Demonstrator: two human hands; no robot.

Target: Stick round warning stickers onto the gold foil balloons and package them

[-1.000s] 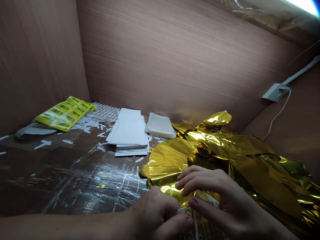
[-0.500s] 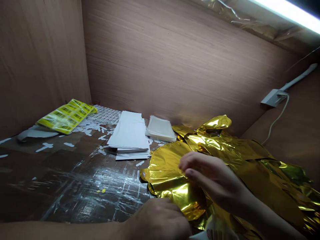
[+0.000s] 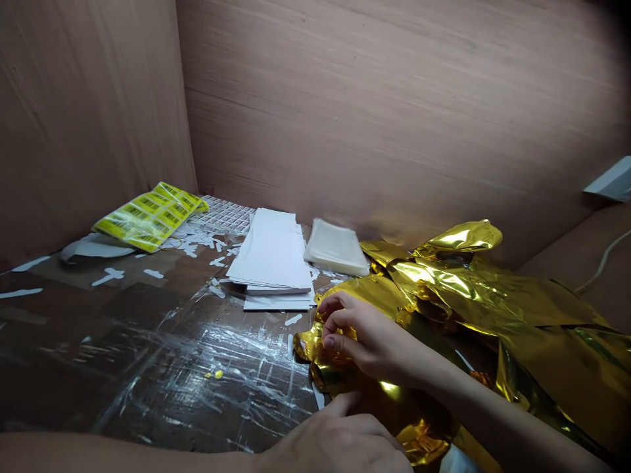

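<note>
A shiny gold foil balloon lies flat and crumpled at the front of a pile. My right hand is over its left part, thumb and fingers curled together in a pinch at the foil's edge. Lower down, my left hand lies against the near side of the foil, its fingers folded and the thumb stretched forward. What the left fingers hold, if anything, is hidden. Beside it at the bottom edge shows part of a whitish plastic piece. More gold foil balloons are heaped to the right, behind my right forearm.
White paper sheets are stacked at the back, beside a pile of clear plastic bags. Yellow barcode label sheets and a printed sticker sheet lie further left, with white scraps around. Wooden panels wall the tabletop.
My right hand has moved left to the balloon's left edge, and the foil beneath has folded. My left hand has shifted slightly right with its thumb now out. The view has turned right and down.
</note>
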